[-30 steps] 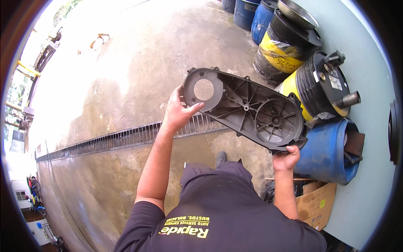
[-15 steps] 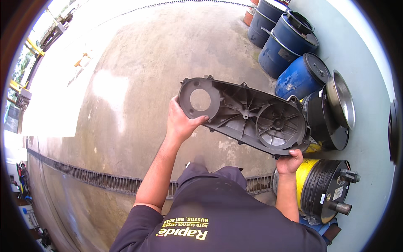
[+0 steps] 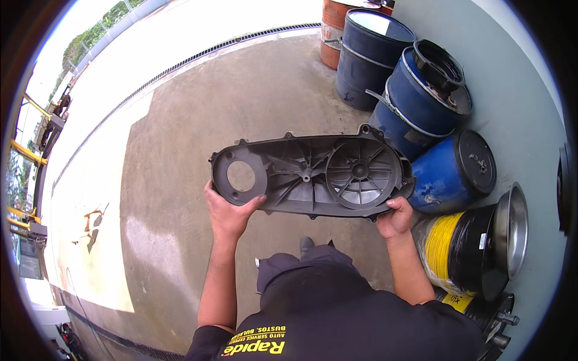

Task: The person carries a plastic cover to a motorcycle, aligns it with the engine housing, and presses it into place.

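A long dark grey housing cover [image 3: 301, 198] is held out level in front of me, its ribbed inside facing up, with a round hole at the left end and a spoked circular section at the right. My left hand [image 3: 230, 212] is closed on the left end, thumb over the near edge below the hole. My right hand [image 3: 394, 221] grips the right end along the near edge, thumb on the rim.
Along the pale wall [image 3: 518, 114] at the right stand blue drums [image 3: 442, 168], an orange drum [image 3: 334, 51], and black-yellow wrapped drums [image 3: 454, 249] with a metal pan [image 3: 512, 240]. A drain grate [image 3: 180, 63] crosses the concrete floor [image 3: 223, 102]. Yellow equipment [image 3: 27, 150] is at far left.
The drums have slid down the view and farther ones appear as I move forward over the floor. The cover has swung leftward to lie more level across the view, still in both hands.
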Tool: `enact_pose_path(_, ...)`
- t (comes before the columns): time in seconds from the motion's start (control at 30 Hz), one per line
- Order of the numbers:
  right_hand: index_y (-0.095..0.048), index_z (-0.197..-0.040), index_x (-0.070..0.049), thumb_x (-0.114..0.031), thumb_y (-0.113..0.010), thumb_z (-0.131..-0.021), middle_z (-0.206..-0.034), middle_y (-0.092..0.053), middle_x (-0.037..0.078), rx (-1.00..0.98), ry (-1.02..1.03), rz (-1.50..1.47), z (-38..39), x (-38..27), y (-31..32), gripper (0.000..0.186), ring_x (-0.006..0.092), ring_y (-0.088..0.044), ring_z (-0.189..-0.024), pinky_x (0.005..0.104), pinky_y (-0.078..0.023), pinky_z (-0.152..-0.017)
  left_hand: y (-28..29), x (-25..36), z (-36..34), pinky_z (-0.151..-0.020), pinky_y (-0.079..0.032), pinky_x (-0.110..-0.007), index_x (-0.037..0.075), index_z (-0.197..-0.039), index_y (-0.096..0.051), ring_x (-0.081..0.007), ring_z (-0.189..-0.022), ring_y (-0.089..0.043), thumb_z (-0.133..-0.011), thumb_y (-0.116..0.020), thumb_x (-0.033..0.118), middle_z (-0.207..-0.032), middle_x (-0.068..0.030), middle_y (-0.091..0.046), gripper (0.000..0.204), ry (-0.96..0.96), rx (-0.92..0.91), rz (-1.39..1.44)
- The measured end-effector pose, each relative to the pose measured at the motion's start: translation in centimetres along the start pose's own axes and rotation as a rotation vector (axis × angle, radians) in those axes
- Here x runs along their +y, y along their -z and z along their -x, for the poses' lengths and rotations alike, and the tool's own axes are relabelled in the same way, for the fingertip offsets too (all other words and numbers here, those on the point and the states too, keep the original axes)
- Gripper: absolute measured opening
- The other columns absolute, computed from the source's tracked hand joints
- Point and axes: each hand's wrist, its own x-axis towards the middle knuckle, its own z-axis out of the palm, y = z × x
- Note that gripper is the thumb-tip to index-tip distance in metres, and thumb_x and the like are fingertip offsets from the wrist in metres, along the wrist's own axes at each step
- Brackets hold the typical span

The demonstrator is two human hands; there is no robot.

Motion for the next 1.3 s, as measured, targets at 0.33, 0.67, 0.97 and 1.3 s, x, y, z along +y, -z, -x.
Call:
enact_pose_path(0.33,-0.062,-0.128,0.006,-0.012,-0.055,-0.071,-0.123,-0.07,0.017,-0.161,-0.078,0.017,-42.4,1.1,-30.7,0.06,0.0338,-0.066,-0.116,0.0445,-0.05,-0.104,1.4,-1.6,-45.8,-0.105,-0.048,-0.039,-0.009,-0.144,-0.033,-0.0262,-0.121,-0.058,-0.078,-0.092,0.022,-0.133,-0.0202,-0.053,0.094,0.002,0.065,0.358)
enact_pose_path(0.67,-0.058,-0.133,0.003,0.0,-0.054,-0.068,-0.126,-0.068,0.014,-0.111,0.234,-0.031,-76.5,-12.3,-42.2,0.065,0.0294,-0.064,-0.117,0.042,-0.048,-0.106,-13.7,15.4,-93.6,-0.099,-0.047,-0.051,0.004,-0.149,-0.039,-0.0244,-0.12,-0.055,-0.098,-0.059,0.056,-0.127,-0.0122,-0.056,0.076,0.317,-0.268,0.621)
enact_pose_path(0.97,-0.057,-0.136,0.001,0.006,-0.057,-0.072,-0.125,-0.067,0.011,-0.085,0.291,0.127,-111.2,-36.9,-62.8,0.064,0.025,-0.063,-0.115,0.039,-0.049,-0.102,-27.7,37.9,-135.6,-0.108,-0.035,-0.069,0.006,-0.155,-0.034,-0.0398,-0.133,-0.048,-0.095,-0.054,0.068,-0.144,-0.0225,-0.045,0.088,0.551,-0.361,0.881)
enact_pose_path(1.3,-0.056,-0.143,-0.006,-0.032,-0.068,-0.09,-0.142,-0.061,0.016,-0.355,0.006,-0.009,-147.8,-72.1,-91.0,0.061,0.034,-0.057,-0.132,0.0556,-0.044,-0.11,-31.7,75.2,-179.2,-0.112,-0.025,-0.076,0.003,-0.157,-0.033,-0.0485,-0.143,-0.036,-0.091,-0.054,0.07,-0.162,-0.0255,-0.03,0.096,0.618,-0.419,0.838)
